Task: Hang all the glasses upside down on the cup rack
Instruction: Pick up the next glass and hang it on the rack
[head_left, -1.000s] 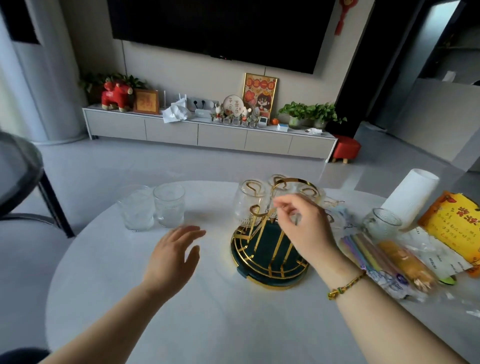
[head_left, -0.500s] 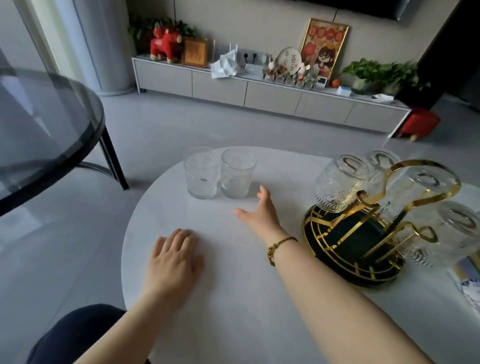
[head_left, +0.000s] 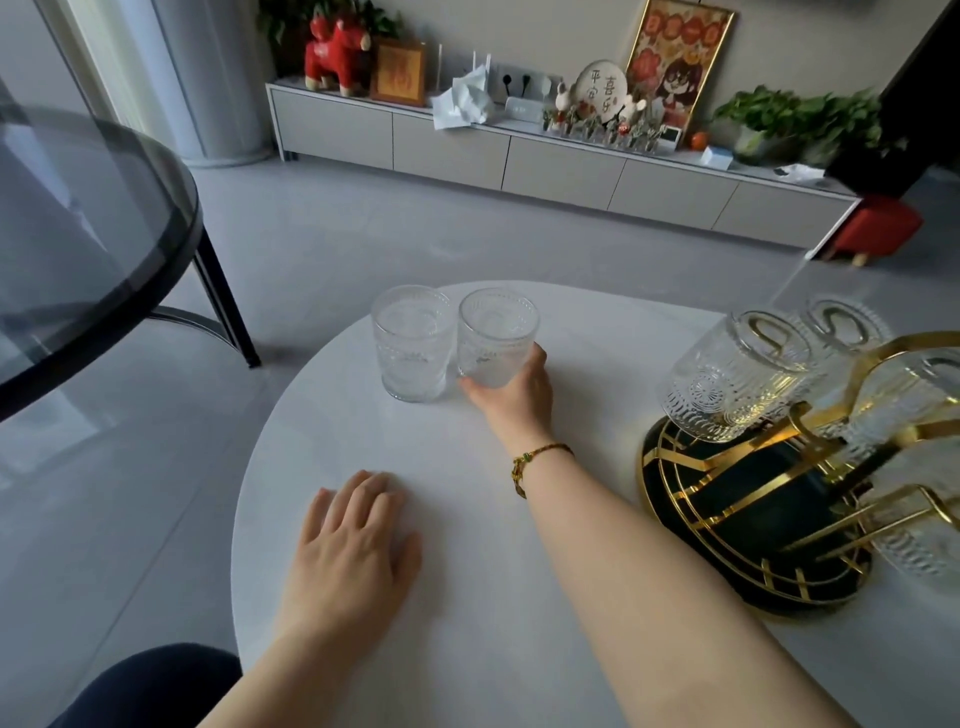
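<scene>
Two clear patterned glasses stand upright side by side at the far edge of the white round table (head_left: 467, 597). My right hand (head_left: 511, 397) wraps around the base of the right glass (head_left: 496, 338); the left glass (head_left: 413, 345) stands free beside it. My left hand (head_left: 350, 551) lies flat on the table near me, fingers together, holding nothing. On the right stands the gold cup rack (head_left: 769, 499) with a dark green base. Several glasses hang upside down on its arms, the nearest one (head_left: 727, 379) on its left side.
A dark glass-topped round table (head_left: 88, 249) with black legs stands to the left across a gap of floor. A long low cabinet (head_left: 519, 156) with ornaments and plants runs along the far wall. My knee (head_left: 150, 686) shows at the bottom left.
My right hand has left the rack, crossed leftward over the table and closed on the right glass. My left hand has settled flat on the table. The view has swung left.
</scene>
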